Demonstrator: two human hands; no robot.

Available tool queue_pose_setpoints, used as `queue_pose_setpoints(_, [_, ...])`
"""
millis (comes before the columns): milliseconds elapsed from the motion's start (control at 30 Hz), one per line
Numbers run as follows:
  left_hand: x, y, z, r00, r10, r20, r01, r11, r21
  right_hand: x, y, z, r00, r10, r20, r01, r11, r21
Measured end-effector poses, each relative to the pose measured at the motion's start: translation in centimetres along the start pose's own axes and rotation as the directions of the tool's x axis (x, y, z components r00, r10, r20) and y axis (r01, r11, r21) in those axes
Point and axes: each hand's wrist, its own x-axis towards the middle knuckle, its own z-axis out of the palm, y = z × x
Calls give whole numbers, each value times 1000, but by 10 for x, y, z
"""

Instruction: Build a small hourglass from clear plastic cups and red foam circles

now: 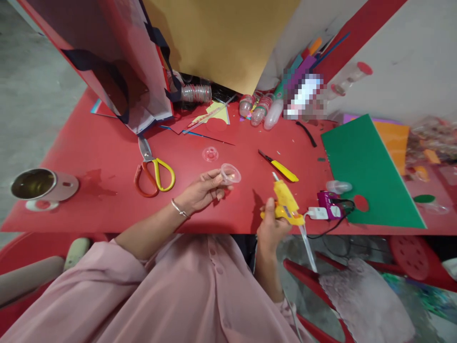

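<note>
By the worktop's near edge (237, 227), your left fingers (215, 181) pinch one clear cup (231, 177); your right fingers (270, 209) grip one glue gun (286, 196).

Left forearm (153, 225) angled inward, the left hand (200, 191) pinching between thumb and fingers; right forearm (268, 272) steeply raised, the right hand (270, 230) closed in a grip, thumb uppermost.

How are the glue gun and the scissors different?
The glue gun is held in the right grip, but the scissors lie on the red table.
The glue gun is mostly yellow, while the scissors have metal blades, one reddish handle and one yellow handle.
The glue gun has a clear stick poking out its back; the scissors have two big handle loops.
Both have yellow on them.
</note>
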Motion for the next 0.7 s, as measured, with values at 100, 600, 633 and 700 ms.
queue_pose_setpoints(100, [0, 2, 3, 999, -23, -35, 24, 1000, 17, 3, -6, -6, 987, -28, -157, 43, 995, 93])
queue_pose_setpoints(600, [-2, 10, 18, 999, -24, 39, 24, 1000, -13, 1, -13, -4, 884, -123, 450, 107, 992, 61])
queue_pose_setpoints(633, [-3, 10, 19, 999, -27, 42, 27, 1000, -15, 1, -12, -4, 885, -123, 448, 106, 992, 62])
queue_pose_setpoints(700, [-3, 10, 18, 999, -25, 36, 25, 1000, -16, 0, -9, -3, 893, -134, 429, 116, 991, 66])
